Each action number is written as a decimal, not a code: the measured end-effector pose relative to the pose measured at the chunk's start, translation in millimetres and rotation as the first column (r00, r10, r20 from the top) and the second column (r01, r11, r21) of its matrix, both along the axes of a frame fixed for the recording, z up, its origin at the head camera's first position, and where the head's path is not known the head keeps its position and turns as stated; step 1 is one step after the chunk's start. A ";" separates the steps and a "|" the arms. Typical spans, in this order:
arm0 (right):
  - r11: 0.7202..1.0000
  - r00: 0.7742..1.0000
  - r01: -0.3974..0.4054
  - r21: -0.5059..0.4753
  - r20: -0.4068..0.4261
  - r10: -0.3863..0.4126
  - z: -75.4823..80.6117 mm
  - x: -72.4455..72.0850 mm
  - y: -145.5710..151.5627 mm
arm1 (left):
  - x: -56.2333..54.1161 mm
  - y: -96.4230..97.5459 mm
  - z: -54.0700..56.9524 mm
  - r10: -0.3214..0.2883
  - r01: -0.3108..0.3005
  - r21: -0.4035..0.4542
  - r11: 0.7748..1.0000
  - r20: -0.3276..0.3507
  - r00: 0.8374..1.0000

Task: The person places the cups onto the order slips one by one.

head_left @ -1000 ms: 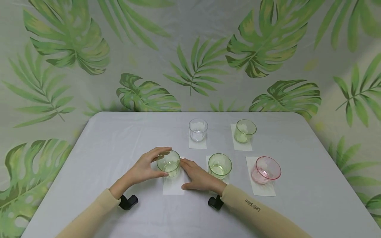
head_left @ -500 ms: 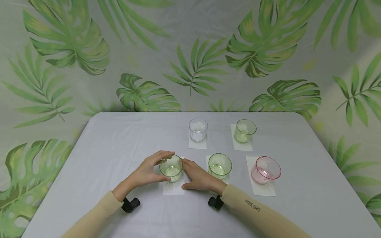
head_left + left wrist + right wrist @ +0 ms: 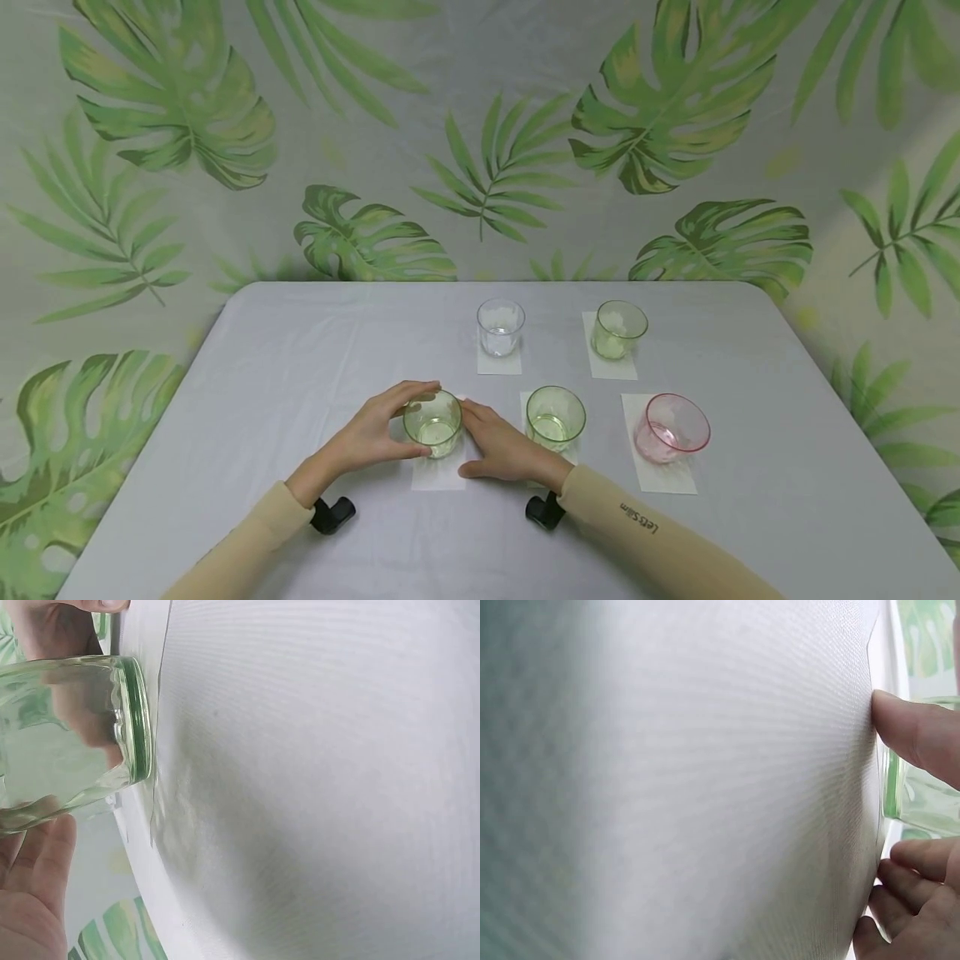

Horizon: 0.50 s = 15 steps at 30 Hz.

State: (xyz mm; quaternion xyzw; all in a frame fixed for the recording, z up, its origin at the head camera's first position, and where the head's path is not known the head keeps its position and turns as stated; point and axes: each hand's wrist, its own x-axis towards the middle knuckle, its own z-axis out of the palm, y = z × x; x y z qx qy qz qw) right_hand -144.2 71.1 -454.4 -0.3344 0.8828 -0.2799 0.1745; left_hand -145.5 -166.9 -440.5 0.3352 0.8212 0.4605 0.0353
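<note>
A pale green glass cup (image 3: 442, 429) stands upright over a white paper rectangle (image 3: 437, 477) left of centre. My left hand (image 3: 371, 429) grips it from the left, thumb at the near side and fingers round the far side. In the left wrist view the thick base of the green glass cup (image 3: 135, 724) is right at the paper. Along the cup's right side lies my right hand (image 3: 497, 448), fingers extended and fingertips close to the glass. The right wrist view has the right hand's thumb (image 3: 915, 735) and fingertips down on the white surface.
A second green cup (image 3: 555, 417) stands just behind my right hand, with a pink cup (image 3: 672, 429) further right. At the back are a clear cup (image 3: 501, 327) and another green cup (image 3: 619, 331). Each has white paper under it on the white-covered table (image 3: 300, 333).
My left hand has brought the green glass cup slightly right and nearer me, down over the paper; it has barely moved in the last half second. My right hand has stayed in place.
</note>
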 end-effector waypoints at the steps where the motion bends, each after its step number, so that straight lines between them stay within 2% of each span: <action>1: 1.000 1.000 0.000 0.001 -0.002 0.000 0.3 0.1 0.3 | -0.4 0.0 -0.8 -0.001 0.001 0.002 1.000 -0.001 1.000; 9: 1.000 1.000 0.010 -0.009 -0.003 -0.010 0.0 -1.6 1.0 | -0.5 1.4 -1.7 -0.006 0.006 0.022 1.000 -0.019 1.000; 15: 0.998 0.999 0.029 -0.055 0.022 -0.028 0.9 0.3 2.0 | 1.6 0.2 0.7 0.000 0.000 0.007 1.000 0.002 1.000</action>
